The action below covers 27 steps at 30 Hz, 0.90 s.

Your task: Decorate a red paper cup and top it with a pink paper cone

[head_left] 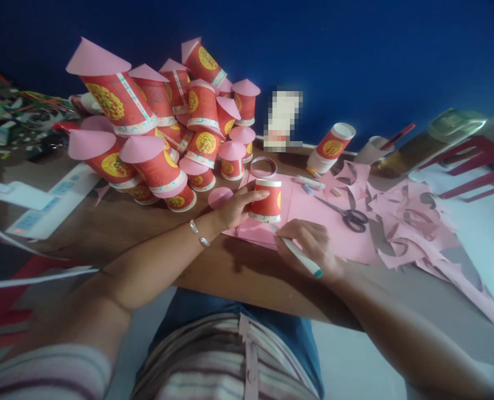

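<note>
My left hand [239, 208] is wrapped round the side of a red paper cup [265, 201], which stands over pink paper [330, 230]. In my right hand [307, 244] is a white pen with a green end [300, 256], its tip pointing at the paper by the cup's lower edge. A small pink paper circle [220, 198] lies left of the cup. Behind the cup is a roll of tape [264, 166]. Black-handled scissors [351, 218] rest on the pink paper to the right.
Red cups with pink cone tops [203, 145] are piled at the back left. A white power strip [58, 200] lies at the left. Pink paper scraps [417, 222], stacked cups [334, 145] and a bottle [430, 139] stand or lie at the right.
</note>
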Available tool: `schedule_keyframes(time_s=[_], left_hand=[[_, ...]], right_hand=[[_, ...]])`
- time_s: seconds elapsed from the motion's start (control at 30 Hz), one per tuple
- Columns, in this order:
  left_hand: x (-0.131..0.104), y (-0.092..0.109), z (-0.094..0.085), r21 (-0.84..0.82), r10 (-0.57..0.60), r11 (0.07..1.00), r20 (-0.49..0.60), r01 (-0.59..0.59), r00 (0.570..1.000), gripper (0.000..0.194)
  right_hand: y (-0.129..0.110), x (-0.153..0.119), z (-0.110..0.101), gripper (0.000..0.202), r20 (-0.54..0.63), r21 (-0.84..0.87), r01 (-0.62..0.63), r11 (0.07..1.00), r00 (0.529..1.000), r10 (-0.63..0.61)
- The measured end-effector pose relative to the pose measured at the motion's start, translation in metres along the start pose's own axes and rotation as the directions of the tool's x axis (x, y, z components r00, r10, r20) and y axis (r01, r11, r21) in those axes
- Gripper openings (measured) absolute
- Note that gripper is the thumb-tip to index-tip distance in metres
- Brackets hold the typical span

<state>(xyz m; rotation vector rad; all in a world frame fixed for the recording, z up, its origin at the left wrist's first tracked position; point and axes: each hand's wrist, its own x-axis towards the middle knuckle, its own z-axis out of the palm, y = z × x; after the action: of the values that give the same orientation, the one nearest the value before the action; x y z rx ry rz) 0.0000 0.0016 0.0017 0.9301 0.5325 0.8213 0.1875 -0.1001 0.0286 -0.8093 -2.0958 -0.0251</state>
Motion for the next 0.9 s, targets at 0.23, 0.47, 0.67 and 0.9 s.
schedule_keyframes(time_s=[0.23, 0.47, 0.67, 0.9], left_hand=[[0.002, 0.002, -0.002, 0.077, 0.080, 0.994, -0.062, -0.076, 0.995, 0.036], [0.000, 0.002, -0.005, 0.254, 0.144, 0.954, 0.073, -0.158, 0.987, 0.062], [-0.008, 0.006, -0.002, 0.463, 0.013, 0.879, 0.217, -0.114, 0.976, 0.071], [-0.007, 0.009, -0.004, 0.486, -0.084, 0.873, 0.248, -0.048, 0.965, 0.080]], right_hand=[[0.010, -0.009, 0.000, 0.022, 0.000, -0.050, -0.006, 0.999, 1.000, 0.006], [0.029, -0.007, 0.004, 0.062, -0.107, -0.096, -0.170, 0.981, 0.981, 0.160], [0.043, -0.001, -0.009, 0.025, -0.089, -0.027, -0.207, 0.978, 0.975, 0.204], [0.094, 0.015, -0.046, 0.023, 0.055, -0.426, -0.144, 0.893, 0.981, 0.184]])
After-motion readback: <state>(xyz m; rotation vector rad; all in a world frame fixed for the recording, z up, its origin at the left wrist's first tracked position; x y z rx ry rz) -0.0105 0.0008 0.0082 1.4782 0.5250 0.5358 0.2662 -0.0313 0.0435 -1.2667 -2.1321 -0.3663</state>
